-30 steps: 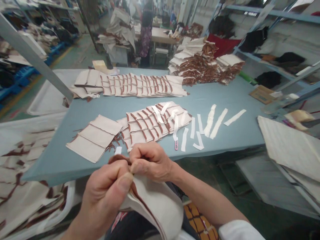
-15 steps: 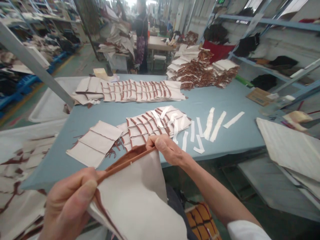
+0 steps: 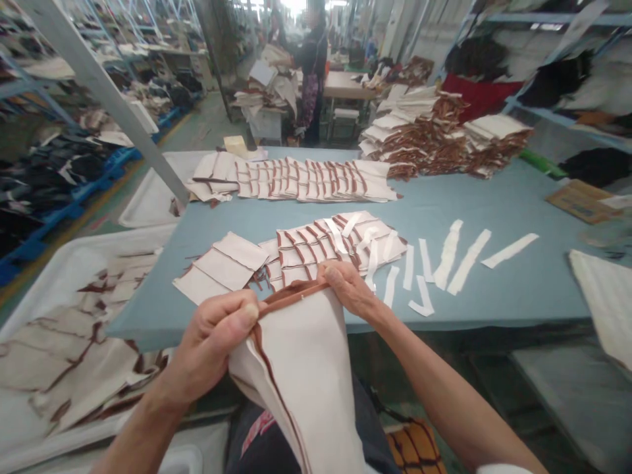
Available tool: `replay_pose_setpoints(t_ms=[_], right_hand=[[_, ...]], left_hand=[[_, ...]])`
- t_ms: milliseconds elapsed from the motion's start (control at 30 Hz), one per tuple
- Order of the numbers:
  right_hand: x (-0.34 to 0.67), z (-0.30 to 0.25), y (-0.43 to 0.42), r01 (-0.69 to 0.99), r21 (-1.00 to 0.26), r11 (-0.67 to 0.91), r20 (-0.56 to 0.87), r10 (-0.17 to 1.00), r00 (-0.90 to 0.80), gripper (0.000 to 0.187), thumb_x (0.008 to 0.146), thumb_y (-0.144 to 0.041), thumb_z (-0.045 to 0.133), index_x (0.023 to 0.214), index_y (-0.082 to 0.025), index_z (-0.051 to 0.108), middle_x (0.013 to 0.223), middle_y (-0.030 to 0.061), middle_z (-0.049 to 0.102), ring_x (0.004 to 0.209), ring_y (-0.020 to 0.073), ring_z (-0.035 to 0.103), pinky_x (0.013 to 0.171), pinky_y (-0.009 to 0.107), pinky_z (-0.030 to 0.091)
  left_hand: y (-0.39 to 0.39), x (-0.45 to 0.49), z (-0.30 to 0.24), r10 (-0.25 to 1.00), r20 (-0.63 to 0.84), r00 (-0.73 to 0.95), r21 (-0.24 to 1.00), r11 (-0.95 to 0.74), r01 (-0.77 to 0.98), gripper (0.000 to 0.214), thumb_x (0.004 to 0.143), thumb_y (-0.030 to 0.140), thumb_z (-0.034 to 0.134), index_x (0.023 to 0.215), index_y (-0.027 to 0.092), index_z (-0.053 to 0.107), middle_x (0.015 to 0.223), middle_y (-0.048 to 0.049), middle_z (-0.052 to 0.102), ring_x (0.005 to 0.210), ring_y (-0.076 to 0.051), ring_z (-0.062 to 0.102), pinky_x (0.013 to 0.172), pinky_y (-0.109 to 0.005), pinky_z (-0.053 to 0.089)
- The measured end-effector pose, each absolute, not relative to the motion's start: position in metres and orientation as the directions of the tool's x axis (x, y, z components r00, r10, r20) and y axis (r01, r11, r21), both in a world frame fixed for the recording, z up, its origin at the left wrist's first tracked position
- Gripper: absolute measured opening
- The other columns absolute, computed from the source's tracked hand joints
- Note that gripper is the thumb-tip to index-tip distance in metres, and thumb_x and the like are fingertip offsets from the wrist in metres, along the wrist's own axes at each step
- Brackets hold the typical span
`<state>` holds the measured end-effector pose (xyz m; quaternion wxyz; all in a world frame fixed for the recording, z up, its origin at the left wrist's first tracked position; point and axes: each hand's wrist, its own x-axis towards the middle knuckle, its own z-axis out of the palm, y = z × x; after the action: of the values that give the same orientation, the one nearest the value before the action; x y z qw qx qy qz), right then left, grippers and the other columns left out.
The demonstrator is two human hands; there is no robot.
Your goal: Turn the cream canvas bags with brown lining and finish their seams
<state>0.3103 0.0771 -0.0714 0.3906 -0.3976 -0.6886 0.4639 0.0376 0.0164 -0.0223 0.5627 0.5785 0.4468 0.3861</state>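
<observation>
Bag (image 3: 303, 368) up over lap, just before table (image 3: 494, 299) edge. Left hand (image 3: 217, 339) clamped on one end of brown top hem (image 3: 291, 294), right hand (image 3: 348, 289) pinching the other; stretched taut between.

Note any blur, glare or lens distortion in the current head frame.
Head view: wide-angle bending tilts the grey post near the edge; ceiling light blows out; left hand, right hand and the cream fabric piece they pinch look sharp; far background is soft; blue table evenly lit, no hard shadows.

Strips (image 3: 461, 260) right of pouches (image 3: 316, 247) on table (image 3: 494, 197)
</observation>
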Motion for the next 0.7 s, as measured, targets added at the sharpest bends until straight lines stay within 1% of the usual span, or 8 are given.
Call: replay_pose_setpoints(t_ms=[133, 267, 400, 467, 533, 567, 633, 700], right_hand=[[0.302, -0.087, 0.086, 0.200, -0.947, 0.251, 0.174, 0.925, -0.339, 0.088, 0.092, -0.110, 0.033, 0.067, -0.026, 0.041, 0.065, -0.0042, 0.040, 0.063, 0.0145, 0.037, 0.061, 0.031, 0.028], [0.300, -0.085, 0.095, 0.191, -0.946, 0.262, 0.200, 0.935, -0.293, 0.089, 0.092, -0.110, 0.034, 0.067, -0.026, 0.043, 0.065, -0.0040, 0.041, 0.064, 0.0145, 0.038, 0.063, 0.031, 0.029], [0.300, -0.083, 0.104, 0.168, -0.952, 0.255, 0.206, 0.943, -0.261, 0.090, 0.090, -0.111, 0.039, 0.064, -0.025, 0.043, 0.064, -0.0040, 0.040, 0.063, 0.0138, 0.038, 0.062, 0.031, 0.029], [0.301, -0.084, 0.109, 0.155, -0.958, 0.242, 0.203, 0.951, -0.233, 0.091, 0.088, -0.112, 0.041, 0.063, -0.025, 0.045, 0.063, -0.0038, 0.040, 0.062, 0.0136, 0.037, 0.061, 0.031, 0.029], [0.304, -0.085, 0.112, 0.142, -0.964, 0.225, 0.196, 0.961, -0.197, 0.091, 0.086, -0.113, 0.044, 0.063, -0.025, 0.046, 0.063, -0.0037, 0.040, 0.062, 0.0134, 0.037, 0.059, 0.031, 0.028], [0.307, -0.085, 0.114, 0.135, -0.967, 0.215, 0.190, 0.966, -0.178, 0.091, 0.086, -0.113, 0.045, 0.063, -0.025, 0.046, 0.062, -0.0038, 0.039, 0.061, 0.0133, 0.036, 0.058, 0.031, 0.027], [0.312, -0.083, 0.115, 0.119, -0.974, 0.194, 0.176, 0.973, -0.149, 0.090, 0.086, -0.112, 0.047, 0.062, -0.026, 0.044, 0.060, -0.0044, 0.037, 0.058, 0.0126, 0.033, 0.055, 0.030, 0.023], [0.318, -0.078, 0.114, 0.102, -0.978, 0.183, 0.168, 0.976, -0.137, 0.089, 0.086, -0.112, 0.050, 0.062, -0.026, 0.042, 0.059, -0.0052, 0.034, 0.056, 0.0121, 0.030, 0.053, 0.029, 0.021]], left_hand=[[0.025, 0.044, -0.014, 0.922, -0.041, 0.384, 0.997, 0.014, 0.073, 0.067, 0.101, 0.075, 0.069, 0.065, 0.024, 0.045, 0.059, 0.0075, 0.035, 0.049, -0.011, 0.027, 0.044, -0.026, 0.021], [0.034, 0.039, -0.012, 0.895, -0.043, 0.445, 0.993, -0.010, 0.115, 0.062, 0.106, 0.070, 0.066, 0.067, 0.024, 0.052, 0.059, 0.0074, 0.037, 0.050, -0.011, 0.027, 0.045, -0.026, 0.024], [0.037, 0.035, -0.010, 0.870, -0.065, 0.488, 0.983, -0.028, 0.181, 0.057, 0.110, 0.067, 0.053, 0.075, 0.023, 0.062, 0.067, 0.0023, 0.054, 0.058, -0.015, 0.042, 0.051, -0.027, 0.032], [0.035, 0.036, -0.006, 0.870, -0.050, 0.490, 0.971, -0.072, 0.227, 0.049, 0.107, 0.059, 0.058, 0.074, 0.023, 0.062, 0.069, 0.0022, 0.056, 0.062, -0.016, 0.047, 0.055, -0.027, 0.035], [0.033, 0.039, -0.002, 0.885, 0.004, 0.465, 0.928, -0.177, 0.328, 0.036, 0.099, 0.045, 0.067, 0.072, 0.024, 0.059, 0.067, 0.0049, 0.053, 0.061, -0.015, 0.047, 0.055, -0.026, 0.034], [0.032, 0.040, -0.002, 0.891, 0.047, 0.451, 0.890, -0.242, 0.386, 0.032, 0.097, 0.039, 0.068, 0.071, 0.024, 0.058, 0.065, 0.0063, 0.051, 0.059, -0.014, 0.046, 0.054, -0.026, 0.033], [0.031, 0.040, -0.004, 0.889, 0.131, 0.438, 0.799, -0.356, 0.484, 0.028, 0.098, 0.033, 0.066, 0.071, 0.024, 0.059, 0.062, 0.0080, 0.051, 0.055, -0.013, 0.045, 0.052, -0.027, 0.031], [0.031, 0.039, -0.010, 0.876, 0.192, 0.442, 0.727, -0.430, 0.536, 0.028, 0.102, 0.031, 0.062, 0.075, 0.024, 0.063, 0.062, 0.0077, 0.057, 0.054, -0.014, 0.050, 0.053, -0.027, 0.034]])
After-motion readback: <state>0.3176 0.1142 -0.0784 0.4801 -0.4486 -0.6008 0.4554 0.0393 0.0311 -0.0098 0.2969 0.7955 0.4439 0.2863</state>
